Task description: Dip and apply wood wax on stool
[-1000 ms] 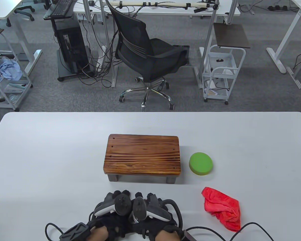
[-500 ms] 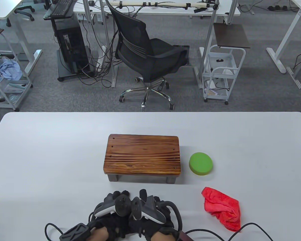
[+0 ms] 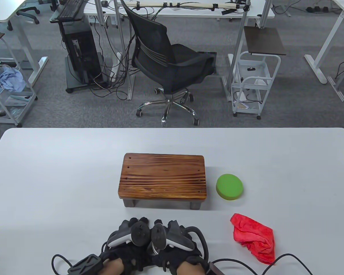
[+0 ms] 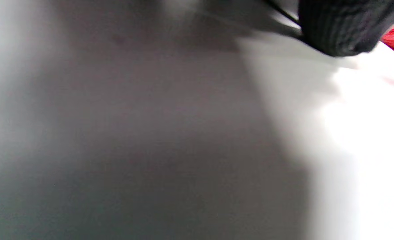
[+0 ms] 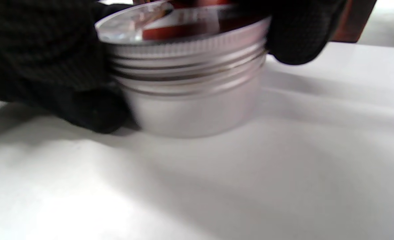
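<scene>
While both my hands sit together at the near table edge, the wooden stool [image 3: 162,179] stands mid-table, long axis left-right. My right hand [image 3: 177,240] and left hand [image 3: 126,237] grip a metal wax tin [image 5: 186,73], lid on, hidden under the trackers from above. The left wrist view is blurred. A green sponge [image 3: 229,186] and red cloth [image 3: 253,237] lie right; open table [image 3: 46,177] left.
</scene>
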{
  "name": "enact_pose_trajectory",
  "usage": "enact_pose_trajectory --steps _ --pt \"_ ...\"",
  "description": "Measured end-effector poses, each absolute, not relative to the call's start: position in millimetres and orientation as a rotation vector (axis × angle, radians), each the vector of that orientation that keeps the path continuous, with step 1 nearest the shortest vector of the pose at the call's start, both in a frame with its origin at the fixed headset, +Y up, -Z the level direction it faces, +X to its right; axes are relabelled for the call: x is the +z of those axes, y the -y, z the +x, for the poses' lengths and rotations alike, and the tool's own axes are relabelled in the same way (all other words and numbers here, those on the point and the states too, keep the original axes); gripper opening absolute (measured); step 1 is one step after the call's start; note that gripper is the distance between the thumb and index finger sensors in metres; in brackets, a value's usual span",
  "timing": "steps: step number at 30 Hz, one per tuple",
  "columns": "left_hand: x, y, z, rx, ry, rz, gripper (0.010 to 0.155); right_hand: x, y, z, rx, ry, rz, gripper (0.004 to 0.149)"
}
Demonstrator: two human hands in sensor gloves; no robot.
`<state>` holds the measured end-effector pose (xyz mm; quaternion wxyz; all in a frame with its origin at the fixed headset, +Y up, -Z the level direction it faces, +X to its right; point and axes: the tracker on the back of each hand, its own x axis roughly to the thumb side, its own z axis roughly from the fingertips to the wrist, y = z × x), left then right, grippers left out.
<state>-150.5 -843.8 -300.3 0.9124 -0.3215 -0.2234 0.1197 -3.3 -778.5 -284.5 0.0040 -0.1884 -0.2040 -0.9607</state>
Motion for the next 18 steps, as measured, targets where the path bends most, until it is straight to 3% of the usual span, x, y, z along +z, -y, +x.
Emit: enact_pose_trajectory --steps 4,10,18 --pt "-299.9 843.6 -150.6 0.24 0.458 -0.662 0.092 -283.4 778.8 1.1 -3.04 0.689 -0.566 0.098" --pt "-299.7 843.4 -150.8 0.238 0.459 -0.662 0.092 -279.9 775.0 2.2 -2.97 0.566 -0.28 0.105" --pt "-299.5 843.1 -150.6 0.236 0.459 -0.657 0.092 -281.1 779.0 -5.4 -2.958 0.549 -0.353 0.1"
